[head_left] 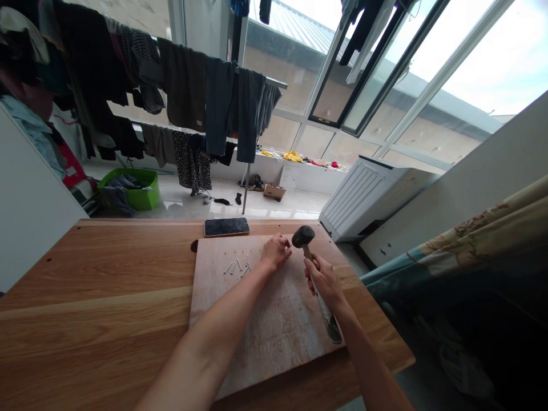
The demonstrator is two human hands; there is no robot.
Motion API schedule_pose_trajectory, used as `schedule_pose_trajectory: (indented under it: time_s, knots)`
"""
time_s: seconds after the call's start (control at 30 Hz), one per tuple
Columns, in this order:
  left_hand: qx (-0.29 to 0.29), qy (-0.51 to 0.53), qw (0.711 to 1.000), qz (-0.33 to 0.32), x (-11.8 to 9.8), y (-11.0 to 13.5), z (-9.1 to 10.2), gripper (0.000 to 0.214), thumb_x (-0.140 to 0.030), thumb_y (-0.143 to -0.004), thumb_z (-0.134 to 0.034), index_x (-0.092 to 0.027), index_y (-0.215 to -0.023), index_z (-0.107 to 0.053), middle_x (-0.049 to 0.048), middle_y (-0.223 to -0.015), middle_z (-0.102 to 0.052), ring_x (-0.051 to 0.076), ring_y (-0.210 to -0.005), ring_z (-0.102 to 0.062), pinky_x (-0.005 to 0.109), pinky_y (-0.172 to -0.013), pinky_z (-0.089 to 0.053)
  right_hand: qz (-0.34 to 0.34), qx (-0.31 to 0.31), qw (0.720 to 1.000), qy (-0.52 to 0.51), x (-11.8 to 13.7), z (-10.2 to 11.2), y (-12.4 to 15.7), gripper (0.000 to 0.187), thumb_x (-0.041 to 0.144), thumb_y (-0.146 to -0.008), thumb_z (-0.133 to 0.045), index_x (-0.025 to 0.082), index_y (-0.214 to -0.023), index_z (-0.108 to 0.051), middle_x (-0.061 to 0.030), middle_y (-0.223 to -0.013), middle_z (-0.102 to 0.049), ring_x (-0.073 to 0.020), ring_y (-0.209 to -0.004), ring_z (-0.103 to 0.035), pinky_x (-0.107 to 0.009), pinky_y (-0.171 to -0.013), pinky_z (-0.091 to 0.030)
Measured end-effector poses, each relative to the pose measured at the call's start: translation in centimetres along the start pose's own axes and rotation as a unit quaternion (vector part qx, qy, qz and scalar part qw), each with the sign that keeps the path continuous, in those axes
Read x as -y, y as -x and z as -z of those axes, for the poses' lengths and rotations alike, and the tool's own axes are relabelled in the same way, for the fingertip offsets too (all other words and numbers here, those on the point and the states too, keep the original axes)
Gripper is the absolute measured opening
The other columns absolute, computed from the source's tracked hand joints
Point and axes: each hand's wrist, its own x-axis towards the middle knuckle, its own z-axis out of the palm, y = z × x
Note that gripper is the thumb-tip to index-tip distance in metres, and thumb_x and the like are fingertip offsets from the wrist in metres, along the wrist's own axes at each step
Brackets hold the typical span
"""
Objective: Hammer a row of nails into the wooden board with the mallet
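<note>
My right hand [323, 279] is wrapped round the wooden handle of a hammer [303, 236], whose dark head hangs just right of my left hand. My left hand [276, 250] is closed in a pinch on a small nail held upright on the pale wooden board [274, 331]. Several loose nails [237, 266] lie on the board to the left of that hand. The board rests on a brown wooden table [98, 297].
A dark phone [226, 226] lies flat at the table's far edge, behind the board. Beyond the table stand a clothes rack with hanging garments [214, 103], a green laundry basket [137, 191] and a white appliance [368, 194]. A patterned curtain [479, 240] hangs on the right.
</note>
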Motion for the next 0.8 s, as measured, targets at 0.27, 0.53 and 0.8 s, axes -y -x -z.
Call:
schedule_pose_trajectory:
  time_s: [0.27, 0.53, 0.8]
  knots:
    - [0.039, -0.014, 0.999, 0.005, -0.2, 0.0, 0.4, 0.014, -0.023, -0.084, -0.061, -0.02, -0.091, -0.072, 0.0053, -0.103, -0.067, 0.019, -0.092, -0.066, 0.027, -0.083, -0.05, -0.001, 0.009, 1.0, -0.002, -0.2, -0.3, 0.3, 0.039, 0.054, -0.083, -0.053, 0.019, -0.099, -0.058, 0.0075, -0.057, -0.051, -0.0089, -0.034, -0.046, -0.019, -0.029, -0.038]
    - [0.17, -0.074, 0.983, 0.007, 0.5, -1.6, 7.4, 0.021, -0.033, -0.075, -0.07, -0.018, -0.09, -0.069, 0.006, -0.087, -0.07, 0.021, -0.083, -0.066, 0.027, -0.071, -0.049, -0.054, -0.034, 0.997, -0.038, -2.1, -1.0, 0.8, 0.036, 0.055, -0.081, -0.055, 0.021, -0.092, -0.057, 0.0055, -0.058, -0.052, -0.0106, -0.036, -0.046, -0.021, -0.03, -0.038]
    - [0.321, -0.233, 0.915, -0.069, 2.2, 1.3, 14.4, 0.029, -0.014, -0.061, -0.074, -0.024, -0.088, -0.068, 0.0043, -0.092, -0.069, 0.021, -0.079, -0.063, 0.028, -0.069, -0.045, -0.069, -0.028, 0.996, -0.045, -2.7, -1.3, 0.7, 0.03, 0.052, -0.081, -0.053, 0.022, -0.085, -0.053, 0.0061, -0.057, -0.051, -0.0111, -0.035, -0.046, -0.022, -0.029, -0.037]
